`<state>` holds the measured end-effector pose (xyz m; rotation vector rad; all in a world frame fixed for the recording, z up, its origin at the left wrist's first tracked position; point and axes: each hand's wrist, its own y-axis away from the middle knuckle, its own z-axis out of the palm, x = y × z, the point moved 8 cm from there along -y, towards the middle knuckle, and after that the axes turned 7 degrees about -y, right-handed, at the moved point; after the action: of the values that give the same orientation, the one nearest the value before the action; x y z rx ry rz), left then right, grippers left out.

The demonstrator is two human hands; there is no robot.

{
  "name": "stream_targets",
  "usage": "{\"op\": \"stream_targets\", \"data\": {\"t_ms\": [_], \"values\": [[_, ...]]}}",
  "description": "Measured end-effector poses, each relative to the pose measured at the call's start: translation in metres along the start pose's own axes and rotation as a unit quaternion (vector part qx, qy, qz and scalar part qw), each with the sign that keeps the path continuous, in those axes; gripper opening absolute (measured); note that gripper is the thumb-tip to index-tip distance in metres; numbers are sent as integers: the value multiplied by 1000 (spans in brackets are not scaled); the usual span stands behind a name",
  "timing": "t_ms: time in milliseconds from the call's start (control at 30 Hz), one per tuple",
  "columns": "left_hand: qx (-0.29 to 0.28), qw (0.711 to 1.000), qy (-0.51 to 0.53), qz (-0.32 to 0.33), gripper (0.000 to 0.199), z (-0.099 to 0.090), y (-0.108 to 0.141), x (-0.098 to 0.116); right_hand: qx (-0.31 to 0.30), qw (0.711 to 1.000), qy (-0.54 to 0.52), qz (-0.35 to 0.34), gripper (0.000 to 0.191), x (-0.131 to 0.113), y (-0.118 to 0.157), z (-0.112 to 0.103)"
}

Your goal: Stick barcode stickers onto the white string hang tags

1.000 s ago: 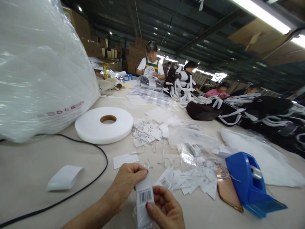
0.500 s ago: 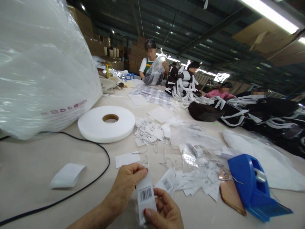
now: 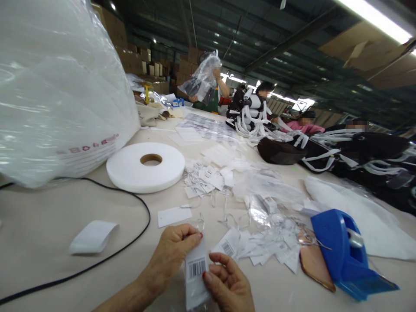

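My left hand (image 3: pixel 175 251) pinches the top end of a white hang tag (image 3: pixel 196 281) with a printed barcode, which appears to sit in a clear plastic sleeve. A thin string loop sticks up past the left fingertips. My right hand (image 3: pixel 229 284) is at the tag's right edge, thumb against it and fingers curled beside it. A blank-faced white tag (image 3: pixel 174 216) lies just beyond my left hand. Past my right hand is a spread of white tags with strings (image 3: pixel 276 242), one showing a barcode. Another heap of tags (image 3: pixel 206 177) lies farther back.
A white tape roll (image 3: pixel 126 167) lies flat at left, near a big plastic-wrapped bundle (image 3: pixel 65 95). A black cord (image 3: pixel 147 212) curves across the table. At right are a blue tape dispenser (image 3: pixel 338 247), a copper-coloured phone-like object (image 3: pixel 315 266) and black bags (image 3: pixel 367 151). Co-workers are behind.
My right hand has shifted slightly up and right along the tag, its thumb now nearer the barcode. The left hand keeps its pinch. A co-worker behind has raised a clear plastic bag.
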<state>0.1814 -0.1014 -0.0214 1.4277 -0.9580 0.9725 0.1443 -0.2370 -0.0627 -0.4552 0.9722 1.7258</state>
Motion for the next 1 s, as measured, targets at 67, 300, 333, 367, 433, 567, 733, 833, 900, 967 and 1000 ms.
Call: {"op": "stream_targets", "data": {"t_ms": [67, 300, 333, 367, 433, 567, 733, 833, 900, 967, 1000], "values": [[-14, 1000, -4, -4, 26, 4, 0, -1, 2, 1000, -3, 3, 44, 0, 1, 2], [10, 1000, 13, -8, 26, 3, 1, 1, -22, 999, -7, 24, 42, 5, 0, 5], [20, 1000, 12, -3, 26, 1, 1, 3, -33, 999, -8, 25, 44, 5, 0, 6], [29, 1000, 11, 0, 26, -1, 1, 4, -46, 999, -9, 23, 47, 4, 0, 7], [40, 999, 6, 7, 26, -3, 0, 5, -70, 997, -8, 16, 57, 3, 2, 11], [37, 999, -7, 19, 27, 0, 0, 3, -81, 997, 18, 2, 68, 3, 3, 16], [-2, 1000, -26, 16, 26, 10, 5, -3, -57, 998, 7, 10, 61, 6, -1, 12], [-21, 999, -34, 9, 25, 13, 7, -5, -35, 999, -8, 14, 58, 7, -4, 4], [-27, 999, -40, 6, 26, 14, 7, -5, -21, 1000, -13, 14, 57, 7, -6, 0], [-32, 999, -42, 1, 26, 14, 7, -5, -17, 1000, -13, 14, 56, 6, -6, -1], [-34, 999, -41, -2, 26, 13, 6, -4, -16, 1000, -12, 14, 56, 5, -6, 0]]}}
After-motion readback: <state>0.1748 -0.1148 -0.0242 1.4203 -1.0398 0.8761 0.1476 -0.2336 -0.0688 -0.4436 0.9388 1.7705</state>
